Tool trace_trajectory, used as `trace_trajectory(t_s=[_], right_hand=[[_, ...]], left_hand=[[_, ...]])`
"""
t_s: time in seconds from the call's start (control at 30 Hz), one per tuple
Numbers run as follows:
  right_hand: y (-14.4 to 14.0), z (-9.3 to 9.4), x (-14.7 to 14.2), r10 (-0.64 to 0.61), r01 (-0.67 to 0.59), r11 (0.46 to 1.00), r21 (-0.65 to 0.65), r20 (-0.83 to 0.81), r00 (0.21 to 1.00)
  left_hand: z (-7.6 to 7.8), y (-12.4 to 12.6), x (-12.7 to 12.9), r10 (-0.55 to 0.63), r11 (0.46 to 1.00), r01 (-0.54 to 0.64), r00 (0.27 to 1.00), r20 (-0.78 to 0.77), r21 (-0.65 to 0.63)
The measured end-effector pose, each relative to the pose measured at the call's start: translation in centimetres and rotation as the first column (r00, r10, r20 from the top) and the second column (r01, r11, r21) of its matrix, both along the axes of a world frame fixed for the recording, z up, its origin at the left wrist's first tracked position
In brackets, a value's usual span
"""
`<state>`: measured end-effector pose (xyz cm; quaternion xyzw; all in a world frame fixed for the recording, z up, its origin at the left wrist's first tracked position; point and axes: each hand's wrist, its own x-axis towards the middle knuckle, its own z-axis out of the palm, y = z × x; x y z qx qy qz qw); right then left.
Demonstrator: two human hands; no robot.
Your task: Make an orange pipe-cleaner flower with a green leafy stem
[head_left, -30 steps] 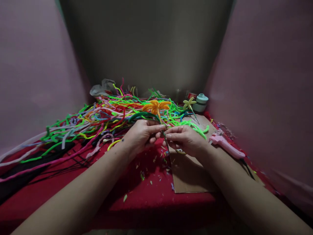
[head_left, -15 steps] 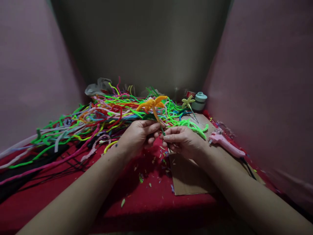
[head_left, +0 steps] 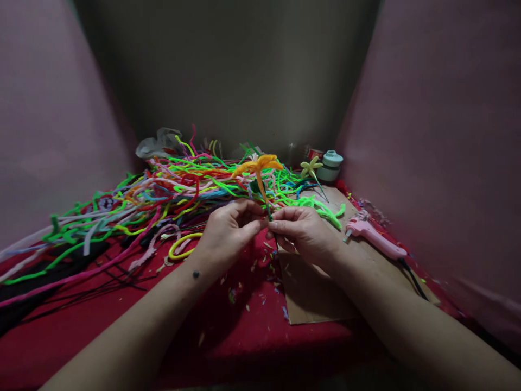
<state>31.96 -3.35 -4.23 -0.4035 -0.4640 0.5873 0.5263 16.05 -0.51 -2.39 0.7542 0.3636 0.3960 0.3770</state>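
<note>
An orange pipe-cleaner flower (head_left: pixel 261 165) stands upright between my hands, its petals spread at the top. Its stem runs down, orange above and dark green below. My right hand (head_left: pixel 307 228) pinches the green part of the stem between thumb and fingers. Close on the other side, my left hand (head_left: pixel 234 231) has its thumb and fingertips pressed together at the stem. A dark green leaf-like piece (head_left: pixel 255 187) shows just behind the flower's stem. Part of the lower stem is hidden by the fingers.
A heap of colourful pipe cleaners (head_left: pixel 179 182) covers the back and left. Cardboard (head_left: pixel 313 298) lies at right with a pink glue gun (head_left: pixel 376 239) on it. Behind are a yellow flower (head_left: pixel 311 167) and a pale teal jar (head_left: pixel 330 165). Scraps litter the red cloth (head_left: pixel 203 358).
The orange flower has turned more upright, showing its petals from the side. My left fingers have shifted along the stem while my right hand keeps its pinch. The view has moved slightly.
</note>
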Motion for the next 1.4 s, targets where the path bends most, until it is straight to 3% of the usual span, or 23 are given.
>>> trace_trajectory(t_s=[0.1, 0.2, 0.27, 0.37, 0.6, 0.77, 0.87, 0.97, 1.07, 1.2, 1.4], right_hand=[[0.0, 0.0, 0.0, -0.007, 0.007, 1.000, 0.001, 0.001, 1.000], [0.0, -0.1, 0.1, -0.018, 0.018, 1.000, 0.013, 0.011, 1.000], [0.1, -0.2, 0.2, -0.017, 0.016, 0.999, 0.032, 0.018, 1.000], [0.1, -0.3, 0.2, -0.006, 0.005, 0.999, 0.048, 0.028, 1.000], [0.2, -0.4, 0.2, 0.034, -0.036, 0.998, 0.051, 0.043, 0.999], [0.3, -0.9, 0.3, 0.053, -0.054, 0.997, 0.062, 0.016, 0.998], [0.3, -1.0, 0.3, 0.049, -0.050, 0.996, 0.080, 0.019, 0.999], [0.1, -0.7, 0.1, 0.035, -0.040, 0.995, 0.086, 0.052, 0.998], [-0.2, -0.3, -0.1, 0.012, -0.024, 0.995, 0.093, 0.124, 0.992], [-0.5, 0.0, -0.2, -0.009, -0.018, 0.993, 0.121, 0.222, 0.975], [-0.7, -0.2, -0.4, -0.037, -0.017, 0.982, 0.186, 0.281, 0.959]], left_hand=[[-0.7, 0.0, -0.2, 0.051, 0.967, -0.037, 0.998, -0.048, 0.251], [-1.4, 0.0, -0.3, 0.105, 0.847, -0.005, 0.982, -0.158, 0.532], [-1.9, 0.1, -0.4, 0.180, 0.758, 0.022, 0.954, -0.242, 0.652], [-2.5, 0.4, -0.6, 0.249, 0.696, 0.067, 0.912, -0.327, 0.715], [-2.2, 0.4, -0.6, 0.193, 0.723, 0.050, 0.943, -0.272, 0.689], [-1.5, -0.3, 0.1, 0.196, 0.855, -0.083, 0.966, -0.171, 0.512], [-0.9, -0.7, 0.5, 0.185, 0.951, -0.163, 0.981, -0.061, 0.264], [-0.4, -0.8, 0.7, 0.170, 0.985, -0.168, 0.983, 0.067, -0.035], [-0.3, -0.6, 0.6, 0.129, 0.962, -0.090, 0.982, 0.138, -0.260], [-0.5, -0.2, 0.3, 0.054, 0.889, 0.040, 0.980, 0.192, -0.456], [0.3, -0.1, 0.0, 0.029, 0.687, 0.240, 0.934, 0.356, -0.686]])
